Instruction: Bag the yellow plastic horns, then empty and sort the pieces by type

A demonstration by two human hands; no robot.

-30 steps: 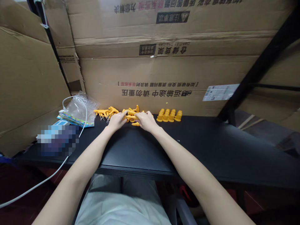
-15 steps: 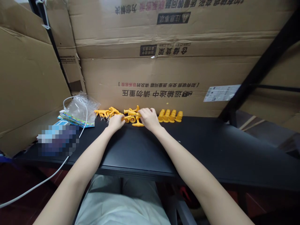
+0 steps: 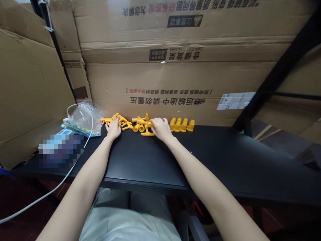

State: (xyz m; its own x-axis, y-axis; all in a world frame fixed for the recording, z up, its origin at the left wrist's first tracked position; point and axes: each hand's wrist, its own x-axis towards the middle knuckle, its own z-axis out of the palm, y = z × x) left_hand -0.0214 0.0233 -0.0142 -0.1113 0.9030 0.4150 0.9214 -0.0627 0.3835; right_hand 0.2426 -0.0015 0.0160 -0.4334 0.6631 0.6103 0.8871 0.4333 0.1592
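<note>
My left hand (image 3: 114, 129) reaches into a pile of yellow T-shaped corkscrew handles (image 3: 122, 119), thumb and fingers apart. Thin dark metal spirals stick out of the pile beside it. My right hand (image 3: 160, 128) is closed on a yellow plastic piece at its fingertips; the palm hides most of it. Between the hands lie several loose yellow parts, among them round hollow-ended sleeves (image 3: 135, 128) and a T-shaped handle (image 3: 147, 134) on its side. Just right of my right hand, several yellow stepped caps (image 3: 184, 125) stand upright in rows.
A black table (image 3: 145, 160) runs up to a cardboard wall (image 3: 160, 77). At left lie a clear plastic bag (image 3: 84, 115), a blurred-out flat object (image 3: 61, 150) and a white cable (image 3: 57, 187) that hangs over the front edge. A black metal post (image 3: 273, 67) slants at right.
My left hand has moved left, from the loose parts in the middle to the pile of handles, leaving a yellow piece behind. My right hand has stayed nearly in place.
</note>
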